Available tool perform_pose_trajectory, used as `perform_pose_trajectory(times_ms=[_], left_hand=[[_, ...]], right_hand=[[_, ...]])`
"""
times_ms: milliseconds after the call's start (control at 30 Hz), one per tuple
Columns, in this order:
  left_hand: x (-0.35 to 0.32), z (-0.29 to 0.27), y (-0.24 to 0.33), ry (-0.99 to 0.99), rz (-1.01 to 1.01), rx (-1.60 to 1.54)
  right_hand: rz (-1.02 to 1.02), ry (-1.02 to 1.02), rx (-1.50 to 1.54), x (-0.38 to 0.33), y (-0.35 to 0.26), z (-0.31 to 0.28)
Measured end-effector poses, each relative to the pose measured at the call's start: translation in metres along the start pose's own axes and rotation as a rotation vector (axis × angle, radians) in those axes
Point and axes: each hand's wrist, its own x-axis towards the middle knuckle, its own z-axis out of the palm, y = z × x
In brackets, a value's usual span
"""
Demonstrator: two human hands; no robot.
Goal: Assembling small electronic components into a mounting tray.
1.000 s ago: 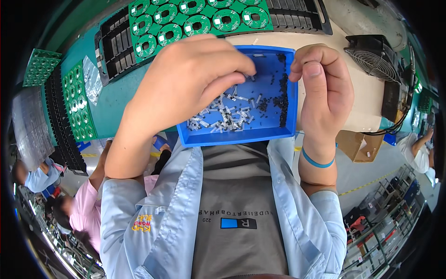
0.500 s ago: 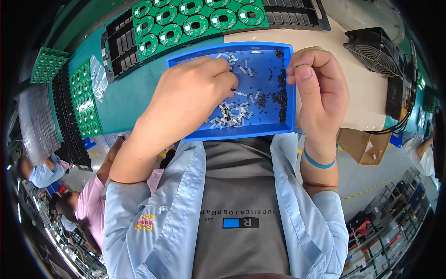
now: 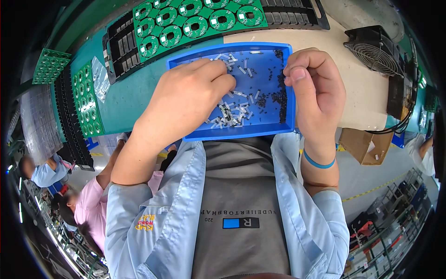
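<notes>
A shallow blue tray [image 3: 241, 135] lies in front of me. Small clear, tube-like pieces [image 3: 234, 114] are strewn over its left and middle. Tiny black parts [image 3: 280, 96] gather along its right wall, with more scattered inward. My left hand [image 3: 195, 88] hangs over the tray's left side, fingers curled and drawn together; its fingertips are mostly hidden, so what they hold cannot be made out. At the right rim, my right hand [image 3: 319, 86] is closed, thumb against the bent forefinger. Anything in that pinch is too small to name.
Beyond the tray, a green panel of round circuit boards [image 3: 195, 25] rests on a black rack [image 3: 121, 44]. More green panels [image 3: 87, 100] and a clear plastic bag [image 3: 100, 79] lie left. A black fan [image 3: 374, 51] stands right, above a cardboard box [image 3: 364, 145]. A person in pink [image 3: 90, 209] sits at lower left.
My left hand has shifted slightly left over the tray. My right hand has edged a little left at the rim, still pinched. The tray's contents look the same.
</notes>
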Motion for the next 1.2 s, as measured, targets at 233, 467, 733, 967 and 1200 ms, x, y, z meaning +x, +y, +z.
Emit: perform_pose_trajectory(times_ms=[233,467,733,967,1200], left_hand=[[-0.002,-0.009,-0.001,-0.001,-0.097,-0.119],[-0.001,-0.022,0.001,0.083,-0.347,-0.594],[0.026,-0.022,0.003,0.318,-0.179,-1.114],[0.037,-0.023,0.013,0.291,-0.128,-1.178],[0.036,-0.028,0.022,0.3,-0.143,-1.052]], right_hand=[[0.012,0.004,-0.022,-0.001,0.0,-0.001],[0.078,-0.012,0.016,-0.002,-0.006,-0.001],[0.098,-0.066,0.439,-0.001,-0.005,0.003],[0.109,-0.112,0.476,0.0,-0.006,0.002],[0.047,-0.129,0.441,-0.002,-0.008,0.007]])
